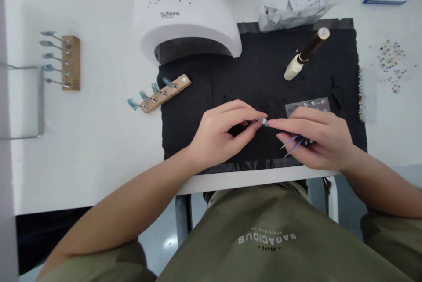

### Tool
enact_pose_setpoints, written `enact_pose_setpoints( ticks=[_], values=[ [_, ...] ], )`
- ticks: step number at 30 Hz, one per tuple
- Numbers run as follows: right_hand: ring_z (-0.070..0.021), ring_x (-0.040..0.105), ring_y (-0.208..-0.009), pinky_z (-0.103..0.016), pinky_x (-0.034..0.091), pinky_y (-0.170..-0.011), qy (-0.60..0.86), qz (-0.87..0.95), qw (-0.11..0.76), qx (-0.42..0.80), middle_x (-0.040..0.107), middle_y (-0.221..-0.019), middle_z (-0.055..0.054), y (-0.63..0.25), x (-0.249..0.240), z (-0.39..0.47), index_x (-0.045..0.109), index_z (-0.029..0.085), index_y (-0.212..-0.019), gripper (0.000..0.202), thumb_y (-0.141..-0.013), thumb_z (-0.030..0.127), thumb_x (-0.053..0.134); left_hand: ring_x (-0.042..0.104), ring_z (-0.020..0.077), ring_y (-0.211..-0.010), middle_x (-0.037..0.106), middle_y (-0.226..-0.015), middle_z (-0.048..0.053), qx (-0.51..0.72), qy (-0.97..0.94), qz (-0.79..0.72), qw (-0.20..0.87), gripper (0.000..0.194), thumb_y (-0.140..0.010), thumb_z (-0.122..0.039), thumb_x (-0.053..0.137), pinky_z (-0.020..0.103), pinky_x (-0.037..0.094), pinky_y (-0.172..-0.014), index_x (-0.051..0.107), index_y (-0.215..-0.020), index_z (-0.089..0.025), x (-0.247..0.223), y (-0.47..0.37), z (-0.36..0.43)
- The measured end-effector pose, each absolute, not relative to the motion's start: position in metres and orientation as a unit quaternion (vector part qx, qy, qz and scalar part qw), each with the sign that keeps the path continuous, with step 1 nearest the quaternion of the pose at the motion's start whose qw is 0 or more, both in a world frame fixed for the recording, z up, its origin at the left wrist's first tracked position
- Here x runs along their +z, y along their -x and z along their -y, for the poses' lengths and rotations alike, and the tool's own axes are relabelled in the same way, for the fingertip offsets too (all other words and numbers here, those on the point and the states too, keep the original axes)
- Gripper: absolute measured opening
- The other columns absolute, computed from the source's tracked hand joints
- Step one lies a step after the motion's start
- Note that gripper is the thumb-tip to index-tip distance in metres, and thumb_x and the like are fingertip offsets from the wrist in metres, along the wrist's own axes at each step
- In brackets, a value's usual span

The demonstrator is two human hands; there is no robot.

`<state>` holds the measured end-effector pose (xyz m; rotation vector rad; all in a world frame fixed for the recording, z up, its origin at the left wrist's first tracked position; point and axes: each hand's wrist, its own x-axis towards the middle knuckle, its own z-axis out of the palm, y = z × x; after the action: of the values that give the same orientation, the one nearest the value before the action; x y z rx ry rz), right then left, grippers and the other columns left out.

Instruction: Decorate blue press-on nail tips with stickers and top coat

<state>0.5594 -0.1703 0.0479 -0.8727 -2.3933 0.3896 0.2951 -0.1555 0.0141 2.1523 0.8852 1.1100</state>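
Above a black cloth (250, 80), my left hand (227, 130) pinches a small blue-grey false nail (263, 121) between thumb and fingertips. My right hand (316, 137) touches the nail's edge with its index fingertip. Purple tweezers (292, 143) are held in the same hand, tips pointing left and slightly apart. Partly under my right hand lies a sheet of small stickers (311, 104). To the left, a wooden stand (166, 94) carries several blue false nails (145, 96) on metal pins.
A white nail lamp (187, 14) stands behind my left hand. A cream bottle with a dark cap (305, 56) and a bin of alcohol pads (296, 1) are at the back right. Scattered gems (392, 64) lie far right, another nail stand (70, 63) far left.
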Motion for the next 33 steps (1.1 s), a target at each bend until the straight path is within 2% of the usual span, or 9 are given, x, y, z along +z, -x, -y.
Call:
enact_pose_setpoints(
  ticks=[10,14,20,23,28,33],
  values=[
    [-0.012,0.071,-0.072,-0.024,0.052,-0.061,0.319,0.894,0.275,0.15,0.078,-0.091,0.001,-0.558,0.046,0.17,0.074,0.022,-0.13,0.024,-0.11,0.016,0.062,0.085,0.014,-0.091,0.09,-0.107,0.005,0.412,-0.807,-0.323,0.276,0.021,-0.107,-0.009,0.073,0.024,0.068,-0.078,0.086,-0.117,-0.021,0.014,-0.295,0.155],
    [-0.0121,0.072,-0.073,-0.025,0.053,-0.061,0.317,0.893,0.28,0.153,0.079,-0.092,0.0,-0.557,0.045,0.17,0.076,0.02,-0.128,0.022,-0.111,0.017,0.062,0.085,0.0144,-0.094,0.09,-0.11,0.006,0.404,-0.816,-0.331,0.248,0.023,-0.107,-0.007,0.072,0.025,0.07,-0.083,0.086,-0.119,-0.021,0.015,-0.295,0.157],
    [-0.0116,0.075,-0.077,-0.024,0.061,-0.072,0.35,0.867,0.319,0.152,0.082,-0.093,0.002,-0.556,0.049,0.171,0.079,0.026,-0.124,0.023,-0.106,0.014,0.074,0.085,0.0144,-0.094,0.088,-0.107,0.005,0.418,-0.828,-0.326,0.182,0.019,-0.106,-0.007,0.077,0.025,0.07,-0.085,0.084,-0.117,-0.02,0.017,-0.295,0.16],
    [-0.0114,0.076,-0.076,-0.025,0.063,-0.072,0.345,0.86,0.342,0.153,0.082,-0.091,0.004,-0.556,0.051,0.171,0.08,0.029,-0.118,0.026,-0.102,0.009,0.078,0.084,0.0142,-0.091,0.088,-0.104,0.003,0.419,-0.834,-0.326,0.149,0.017,-0.105,-0.008,0.079,0.025,0.069,-0.082,0.082,-0.117,-0.021,0.018,-0.296,0.162],
    [-0.0108,0.075,-0.071,-0.026,0.063,-0.068,0.331,0.869,0.34,0.138,0.083,-0.091,0.002,-0.554,0.052,0.171,0.078,0.027,-0.112,0.019,-0.103,0.01,0.078,0.084,0.0147,-0.087,0.087,-0.101,0.002,0.409,-0.847,-0.317,0.121,0.016,-0.107,-0.011,0.078,0.025,0.068,-0.076,0.081,-0.117,-0.023,0.021,-0.297,0.166],
    [-0.0114,0.079,-0.079,-0.025,0.067,-0.075,0.323,0.876,0.326,0.147,0.085,-0.099,0.002,-0.558,0.049,0.172,0.079,0.029,-0.119,0.027,-0.101,0.009,0.081,0.084,0.014,-0.088,0.087,-0.103,0.002,0.406,-0.85,-0.316,0.115,0.019,-0.106,-0.009,0.078,0.024,0.069,-0.078,0.081,-0.12,-0.022,0.021,-0.297,0.169]
  ],
)
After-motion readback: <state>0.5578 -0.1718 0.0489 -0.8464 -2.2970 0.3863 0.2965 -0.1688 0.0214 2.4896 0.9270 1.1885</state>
